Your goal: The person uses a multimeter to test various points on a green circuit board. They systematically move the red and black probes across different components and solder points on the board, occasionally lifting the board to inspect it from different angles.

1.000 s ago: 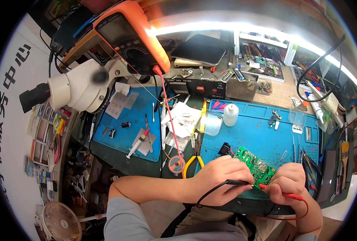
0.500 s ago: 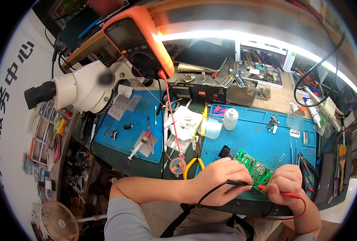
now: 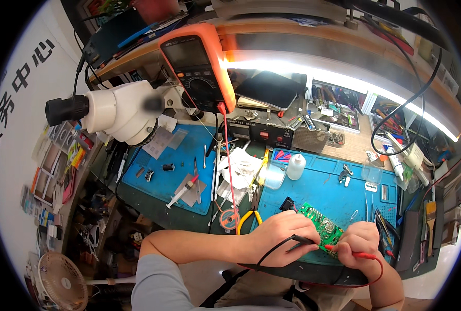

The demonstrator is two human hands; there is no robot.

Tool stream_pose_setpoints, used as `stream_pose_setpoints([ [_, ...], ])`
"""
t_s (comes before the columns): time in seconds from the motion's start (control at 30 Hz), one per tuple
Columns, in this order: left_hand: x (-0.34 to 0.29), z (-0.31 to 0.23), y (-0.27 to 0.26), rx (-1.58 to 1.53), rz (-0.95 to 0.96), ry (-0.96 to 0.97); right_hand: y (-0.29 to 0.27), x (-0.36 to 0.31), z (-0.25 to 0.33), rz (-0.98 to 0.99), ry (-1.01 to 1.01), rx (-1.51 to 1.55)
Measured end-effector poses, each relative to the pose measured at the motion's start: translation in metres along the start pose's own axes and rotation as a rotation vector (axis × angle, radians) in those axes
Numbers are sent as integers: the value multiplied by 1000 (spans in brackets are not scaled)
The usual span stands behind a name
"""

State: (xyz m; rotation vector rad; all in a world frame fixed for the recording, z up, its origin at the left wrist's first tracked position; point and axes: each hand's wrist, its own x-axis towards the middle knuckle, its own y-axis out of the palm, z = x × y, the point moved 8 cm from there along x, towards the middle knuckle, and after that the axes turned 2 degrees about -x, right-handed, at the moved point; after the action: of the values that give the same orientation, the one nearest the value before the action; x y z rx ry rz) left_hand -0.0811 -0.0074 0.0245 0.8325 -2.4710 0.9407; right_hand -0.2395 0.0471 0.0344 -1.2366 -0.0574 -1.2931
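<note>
My left hand [image 3: 278, 241] is closed around a black test probe [image 3: 301, 239] at the lower left corner of a green circuit board [image 3: 322, 223]. In my right hand [image 3: 360, 242] is a red test probe [image 3: 364, 255], its red front end pointing left along the board's near edge. Both hands rest against the board, which lies tilted with its soldered side up. The probe tips are too small to tell exactly what they touch. An orange multimeter [image 3: 196, 72] stands upright on the shelf, with a red lead running down from it.
A white microscope [image 3: 119, 109] stands at the left. On the blue mats [image 3: 313, 181] are a syringe [image 3: 182, 194], a white bottle [image 3: 296, 167], a clear box [image 3: 275, 175] and tweezers. Yellow-handled pliers [image 3: 249, 220] lie beside my left forearm. A fan [image 3: 63, 282] stands at lower left.
The whole view has shifted, so the multimeter and microscope sit lower and further right in it. Both hands keep their holds on the probes by the board, with only slight movement.
</note>
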Motion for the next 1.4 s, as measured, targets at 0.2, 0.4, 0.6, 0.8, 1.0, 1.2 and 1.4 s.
stream_pose_setpoints([
  [0.2,5,-10,-50,-33,-278,157,-19,4,10,-141,-27,56],
  [0.4,-3,17,-170,258,-931,-96,-29,-1,9,-181,-24,-37],
  [0.6,-7,23,-231,810,-985,-292,-31,-1,9,-200,-40,-45],
  [0.8,9,40,-256,773,-940,-484,-31,1,6,-207,-29,-58],
  [1.0,8,40,-252,768,-1021,-469,-33,0,9,-241,-58,-64],
  [1.2,8,42,-253,796,-1031,-433,-35,-1,10,-242,-76,-80],
  [1.4,10,34,-248,892,-994,-435,-32,-3,6,-249,-68,-82],
])
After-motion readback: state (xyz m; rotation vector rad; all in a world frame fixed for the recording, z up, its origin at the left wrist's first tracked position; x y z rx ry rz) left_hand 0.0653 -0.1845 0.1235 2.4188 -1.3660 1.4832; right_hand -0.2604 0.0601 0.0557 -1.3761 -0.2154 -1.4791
